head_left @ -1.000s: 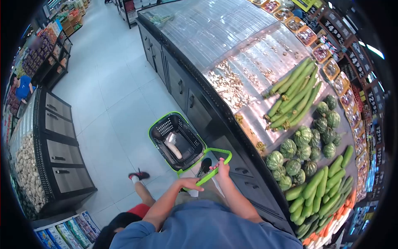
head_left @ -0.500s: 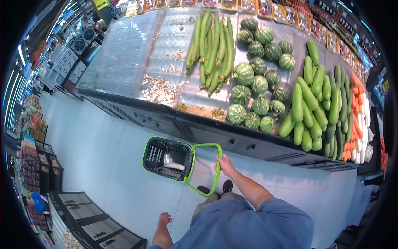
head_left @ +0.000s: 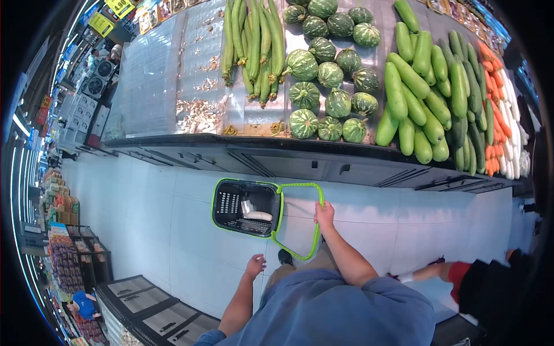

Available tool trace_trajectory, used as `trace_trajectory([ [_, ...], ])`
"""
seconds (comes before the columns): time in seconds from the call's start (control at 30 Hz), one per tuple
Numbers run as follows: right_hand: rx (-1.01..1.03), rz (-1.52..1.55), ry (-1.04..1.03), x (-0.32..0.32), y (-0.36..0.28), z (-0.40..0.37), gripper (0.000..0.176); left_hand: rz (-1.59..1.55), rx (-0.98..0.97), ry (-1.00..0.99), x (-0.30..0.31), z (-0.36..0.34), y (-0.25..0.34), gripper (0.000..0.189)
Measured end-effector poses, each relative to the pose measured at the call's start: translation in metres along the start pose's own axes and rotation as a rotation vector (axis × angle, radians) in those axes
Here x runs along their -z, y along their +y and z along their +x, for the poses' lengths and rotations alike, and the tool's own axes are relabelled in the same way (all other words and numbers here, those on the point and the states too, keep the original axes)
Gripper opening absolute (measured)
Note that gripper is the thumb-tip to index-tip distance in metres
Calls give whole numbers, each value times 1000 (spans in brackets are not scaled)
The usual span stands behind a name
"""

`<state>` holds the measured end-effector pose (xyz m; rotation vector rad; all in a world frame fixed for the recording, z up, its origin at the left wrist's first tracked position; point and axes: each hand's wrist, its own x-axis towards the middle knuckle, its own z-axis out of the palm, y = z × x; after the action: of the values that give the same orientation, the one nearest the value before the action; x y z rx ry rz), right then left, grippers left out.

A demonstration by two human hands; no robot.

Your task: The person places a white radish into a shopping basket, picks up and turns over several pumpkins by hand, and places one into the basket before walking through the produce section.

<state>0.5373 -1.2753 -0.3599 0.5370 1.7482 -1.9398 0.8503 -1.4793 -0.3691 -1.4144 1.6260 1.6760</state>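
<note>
- Your right hand [head_left: 324,214] is closed around the green handle [head_left: 319,222], just as it was in the last picture.
- Your left hand [head_left: 255,265] is empty, with its fingers loose and a little bent. It has come up in the frame and is nearer to the basket, but does not touch it.
- The black basket [head_left: 223,222] with the green rim is near the middle of the frame, in front of the long stand [head_left: 196,139]. It sits a little higher and more to the right than before.
- In the basket, the white vegetable [head_left: 258,215] still lies on its side, with a pale wrapper [head_left: 247,206] by its left end.
- The long green pods [head_left: 254,46] have moved up and left in the frame, and their tops are now cut off.
- The round striped squashes [head_left: 330,75] and the fat green gourds [head_left: 415,106] have gone up and left too.
- The carrots [head_left: 495,115] and white roots [head_left: 510,127] are at the upper right, side by side.
- Another person [head_left: 490,282], in a black top and red shorts, now shows at the lower right. You could not see them there half a second ago.
</note>
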Motion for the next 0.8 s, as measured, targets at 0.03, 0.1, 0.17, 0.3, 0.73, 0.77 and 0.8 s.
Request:
trace_trajectory([
  [0.03,9,14,16,9,-3,-4,13,70,-112,-45,-7,8,22,35],
  [0.1,18,10,54,31,-7,-13,15,147,-316,-131,-20,15,57,34],
  [0.17,26,2,107,59,-9,-27,16,161,-418,-209,-26,16,78,34],
  [0.3,74,-4,197,118,-7,-66,11,143,-461,-361,1,12,54,33],
  [0.73,51,65,794,343,71,-281,15,674,548,-114,306,-59,-231,27],
  [0.77,30,94,830,360,88,-303,16,602,554,-113,306,-60,-230,28],
  [0.8,22,157,869,371,104,-326,15,529,563,-112,301,-71,-225,29],
])
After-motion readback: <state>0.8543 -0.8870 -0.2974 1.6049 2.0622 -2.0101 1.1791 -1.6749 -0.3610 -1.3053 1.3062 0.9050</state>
